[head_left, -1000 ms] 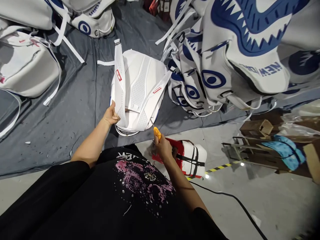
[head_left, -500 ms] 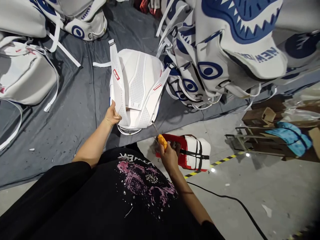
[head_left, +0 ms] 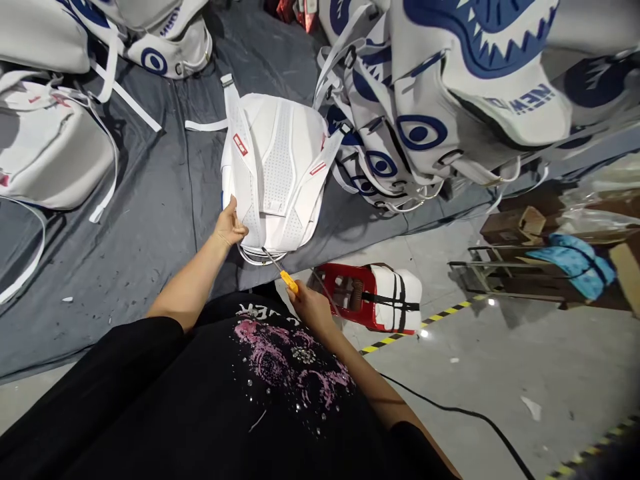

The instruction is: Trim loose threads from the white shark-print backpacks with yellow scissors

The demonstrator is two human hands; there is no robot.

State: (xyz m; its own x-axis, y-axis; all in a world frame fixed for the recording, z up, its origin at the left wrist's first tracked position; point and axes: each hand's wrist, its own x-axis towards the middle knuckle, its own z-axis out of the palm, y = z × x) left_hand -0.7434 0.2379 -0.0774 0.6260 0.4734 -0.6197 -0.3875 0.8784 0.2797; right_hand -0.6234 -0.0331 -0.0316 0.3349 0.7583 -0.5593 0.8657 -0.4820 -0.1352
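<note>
A white backpack lies with its padded back panel and shoulder straps facing up, its near end toward me. My left hand grips the near left edge of the backpack, thumb raised along its side. In my right hand, closed, is a slim tool with an orange handle and a thin metal shaft. The shaft's tip is at the backpack's near edge, by the zip and cord; whether it touches cannot be made out.
More white backpacks lie on the left of the grey cloth. Others with blue eye prints are piled at the right. Below the table edge is a red stool-like object with a strapped white cushion. A cart stands farther right.
My right hand has moved left with the orange-handled tool, its tip passing from the backpack's near right corner to the middle of its near edge. My left hand keeps its grip.
</note>
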